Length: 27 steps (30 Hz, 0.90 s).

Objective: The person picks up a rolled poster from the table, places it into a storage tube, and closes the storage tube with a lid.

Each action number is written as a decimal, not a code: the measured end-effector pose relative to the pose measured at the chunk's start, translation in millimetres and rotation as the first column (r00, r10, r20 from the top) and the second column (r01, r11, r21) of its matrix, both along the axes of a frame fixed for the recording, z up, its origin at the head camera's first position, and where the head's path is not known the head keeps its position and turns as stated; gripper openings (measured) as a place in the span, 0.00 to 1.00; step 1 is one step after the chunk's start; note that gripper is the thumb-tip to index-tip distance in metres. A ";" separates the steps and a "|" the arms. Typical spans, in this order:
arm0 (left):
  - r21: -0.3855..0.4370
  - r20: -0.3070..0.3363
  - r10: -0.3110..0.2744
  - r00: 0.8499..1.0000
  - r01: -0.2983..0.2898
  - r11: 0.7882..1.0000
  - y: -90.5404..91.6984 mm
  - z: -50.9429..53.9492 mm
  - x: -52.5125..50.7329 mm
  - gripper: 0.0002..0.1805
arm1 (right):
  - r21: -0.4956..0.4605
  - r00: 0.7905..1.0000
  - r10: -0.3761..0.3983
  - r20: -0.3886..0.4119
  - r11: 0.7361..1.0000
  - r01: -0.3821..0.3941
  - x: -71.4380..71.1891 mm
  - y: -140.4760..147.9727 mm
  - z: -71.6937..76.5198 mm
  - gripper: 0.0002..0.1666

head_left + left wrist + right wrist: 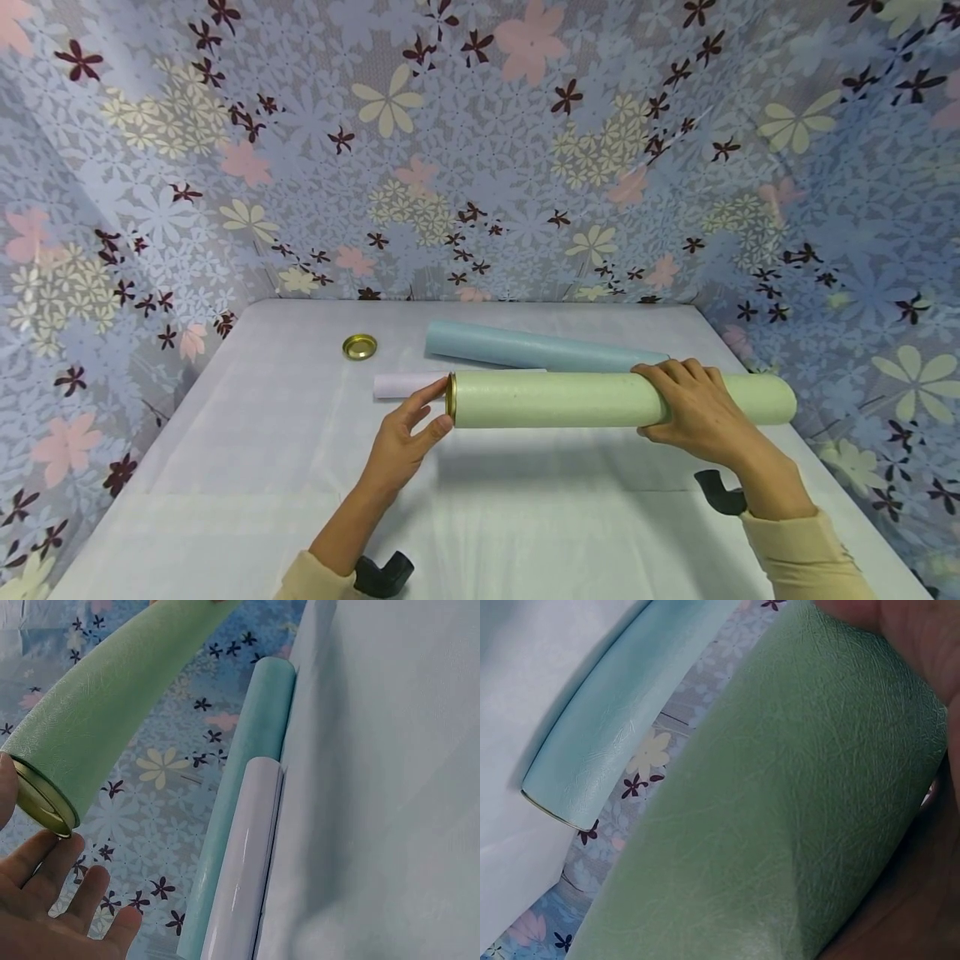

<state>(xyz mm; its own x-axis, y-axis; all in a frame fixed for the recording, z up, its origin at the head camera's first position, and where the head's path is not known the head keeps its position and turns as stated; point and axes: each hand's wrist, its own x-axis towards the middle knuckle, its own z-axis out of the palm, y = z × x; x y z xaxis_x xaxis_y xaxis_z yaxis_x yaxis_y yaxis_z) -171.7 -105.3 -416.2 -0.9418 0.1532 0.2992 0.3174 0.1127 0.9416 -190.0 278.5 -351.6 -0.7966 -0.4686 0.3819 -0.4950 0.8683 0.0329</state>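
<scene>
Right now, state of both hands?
Left hand: pinching the green tube at its gold-coloured end.
Right hand: gripping the same tube nearer its other end.

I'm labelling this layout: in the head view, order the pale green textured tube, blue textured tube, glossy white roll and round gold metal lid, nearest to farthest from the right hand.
1. Green tube: held in the right hand.
2. Blue tube: just beyond that hand.
3. White roll: further left.
4. Gold lid: farthest left.
</scene>
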 end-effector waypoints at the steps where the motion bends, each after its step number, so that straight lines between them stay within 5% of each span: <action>1: -0.005 0.003 -0.001 1.000 0.002 1.000 -0.3 -0.1 -0.3 0.28 | 0.002 1.000 0.002 -0.005 1.000 -0.002 -0.3 0.0 -0.3 0.46; 27: -0.059 0.051 -0.042 0.998 0.045 0.997 0.4 2.6 -4.4 0.29 | 0.012 1.000 -0.005 -0.027 1.000 0.005 -0.2 1.2 -1.0 0.47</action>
